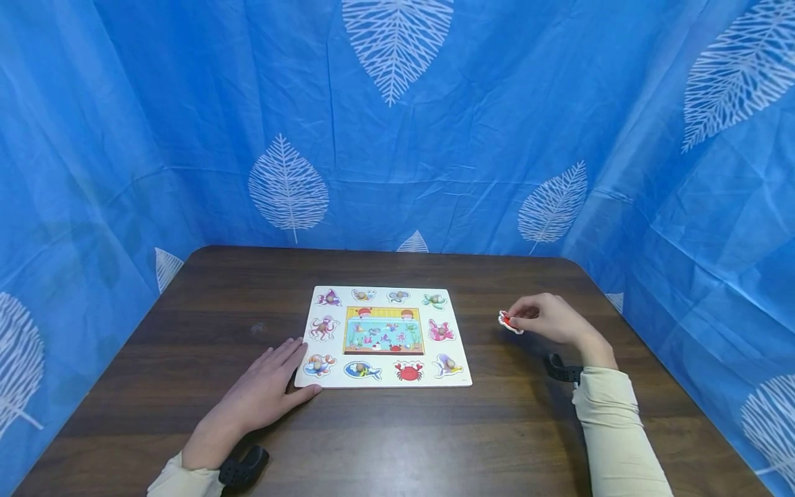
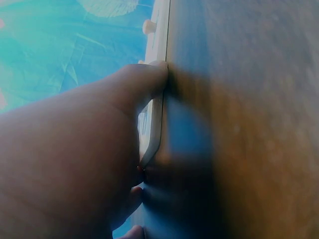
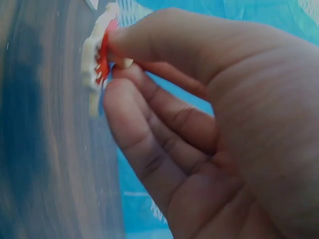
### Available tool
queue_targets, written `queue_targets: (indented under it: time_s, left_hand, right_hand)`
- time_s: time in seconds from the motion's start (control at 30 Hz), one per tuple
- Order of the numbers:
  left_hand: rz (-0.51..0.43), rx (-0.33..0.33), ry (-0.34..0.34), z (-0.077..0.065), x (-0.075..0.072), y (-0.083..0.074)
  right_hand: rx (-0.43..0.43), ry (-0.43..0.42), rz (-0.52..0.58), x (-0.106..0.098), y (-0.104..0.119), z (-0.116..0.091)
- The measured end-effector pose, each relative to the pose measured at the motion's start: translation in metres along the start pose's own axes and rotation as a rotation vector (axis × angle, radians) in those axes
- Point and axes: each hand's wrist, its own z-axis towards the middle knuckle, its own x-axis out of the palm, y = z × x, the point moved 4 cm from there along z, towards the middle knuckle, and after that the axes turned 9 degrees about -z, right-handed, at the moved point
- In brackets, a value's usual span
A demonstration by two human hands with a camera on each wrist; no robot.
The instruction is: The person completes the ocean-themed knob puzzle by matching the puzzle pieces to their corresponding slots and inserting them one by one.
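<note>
A white peg puzzle board (image 1: pixel 383 295) with sea-animal pieces around a printed aquarium lies on the table. My left hand (image 1: pixel 263 386) rests at its lower left corner. The fingers lie along the left edge and the thumb touches the front edge, as the left wrist view also shows against the board's side (image 2: pixel 157 119). To the right of the board, my right hand (image 1: pixel 553 319) pinches a red puzzle piece (image 1: pixel 506 319) with a pale rim by its small knob. In the right wrist view this piece (image 3: pixel 102 59) is tilted, its face partly covered by the thumb.
The dark wooden table (image 1: pixel 397 442) reaches back to a blue curtain (image 1: pixel 397 172) with white leaf prints, which also hangs at both sides. On the board, the red crab shape (image 1: pixel 408 371) shows no knob, while its neighbours have wooden knobs.
</note>
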Motion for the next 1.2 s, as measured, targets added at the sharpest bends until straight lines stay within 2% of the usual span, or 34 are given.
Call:
queue_targets:
  time_s: [0.57, 0.93, 1.2]
  left_hand:
    - [-0.009, -0.013, 0.011, 0.001, 0.001, 0.001]
    - [-0.017, -0.021, 0.018, 0.0, 0.001, 0.001]
    - [-0.022, -0.017, 0.014, 0.0, 0.001, 0.002]
  right_hand:
    - [-0.171, 0.005, 0.016, 0.023, 0.066, 0.016]
    - [-0.358, 0.08, 0.003, 0.049, 0.119, 0.019]
    - [-0.441, 0.135, 0.025, 0.066, 0.143, 0.019]
